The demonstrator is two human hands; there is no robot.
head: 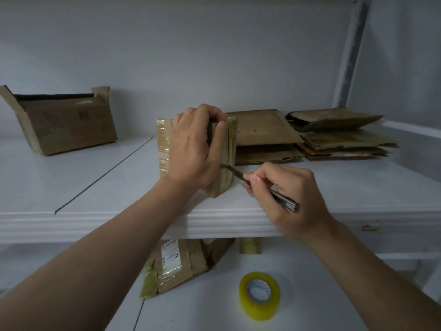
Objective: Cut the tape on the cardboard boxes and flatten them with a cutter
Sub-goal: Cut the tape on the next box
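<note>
Box (164, 149) upright x1, cutter (282, 197) x1

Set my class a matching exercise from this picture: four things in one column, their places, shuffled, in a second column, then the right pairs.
Things
1. cutter
2. box being cut
3. tape roll
4. flattened boxes

Places
A. on the lower surface under the shelf
B. gripped from above by the left hand
C. stacked at the back right of the shelf
D. gripped in the right hand

Pairs: 1-D, 2-B, 3-A, 4-C
</note>
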